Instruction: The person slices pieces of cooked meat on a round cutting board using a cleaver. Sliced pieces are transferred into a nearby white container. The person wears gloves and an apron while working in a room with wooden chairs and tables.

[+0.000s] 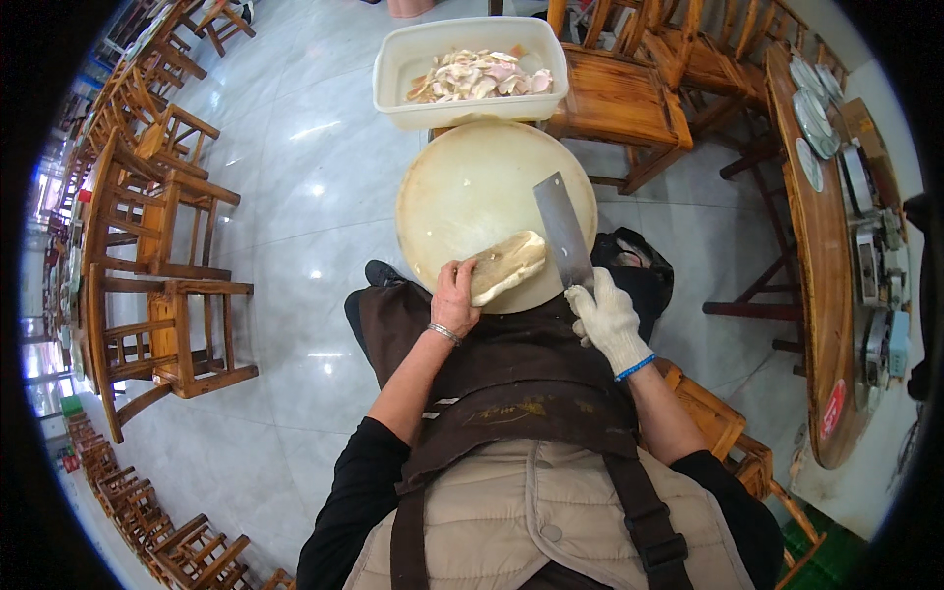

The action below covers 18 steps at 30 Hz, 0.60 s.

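My left hand (456, 296), bare with a metal bracelet at the wrist, grips the near left end of a pale, thick piece of food (509, 268), perhaps a bamboo shoot or meat; I cannot tell which. The piece lies at a slant over a round, cream-coloured cutting board (472, 184), with a few small scraps on the board. In a white knit glove, my right hand (608, 317) is closed round the handle of a cleaver (564, 228). Its broad blade points away from me over the board's right side, apart from the piece. Behind the board, a white plastic tub (472, 113) holds many cut slices (479, 76).
A wooden chair (619, 96) stands right of the tub. A black plastic bag (640, 258) is by my right knee. Farther right is a long wooden table (815, 221) with stacked plates (815, 122). Wooden chairs (166, 324) line the left side of the tiled floor.
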{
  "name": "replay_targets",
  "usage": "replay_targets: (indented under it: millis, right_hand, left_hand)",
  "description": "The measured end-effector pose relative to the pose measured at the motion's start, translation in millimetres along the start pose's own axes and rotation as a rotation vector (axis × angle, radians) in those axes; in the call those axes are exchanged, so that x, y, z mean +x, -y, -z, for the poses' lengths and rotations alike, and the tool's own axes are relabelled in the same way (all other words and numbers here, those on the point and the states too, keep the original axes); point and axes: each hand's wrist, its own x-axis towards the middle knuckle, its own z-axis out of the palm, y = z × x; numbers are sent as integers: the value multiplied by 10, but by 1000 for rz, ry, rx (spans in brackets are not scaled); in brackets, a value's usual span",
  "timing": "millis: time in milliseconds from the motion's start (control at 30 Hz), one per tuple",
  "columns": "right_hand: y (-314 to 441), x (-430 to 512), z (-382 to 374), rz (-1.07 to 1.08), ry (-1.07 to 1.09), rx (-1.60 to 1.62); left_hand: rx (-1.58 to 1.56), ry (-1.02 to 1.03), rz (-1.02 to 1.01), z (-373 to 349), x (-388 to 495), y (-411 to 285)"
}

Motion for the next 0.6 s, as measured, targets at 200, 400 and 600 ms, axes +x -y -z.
replay_targets:
  millis: [200, 400, 600]
  right_hand:
    - [-136, -70, -95, 311, -100, -392]
    - [-136, -109, -207, 516, -192, -762]
    - [-103, -213, -166, 482, -182, -932]
  left_hand:
    - [69, 6, 21, 55, 101, 33]
    - [209, 147, 26, 16, 284, -274]
    - [291, 228, 61, 10, 376, -381]
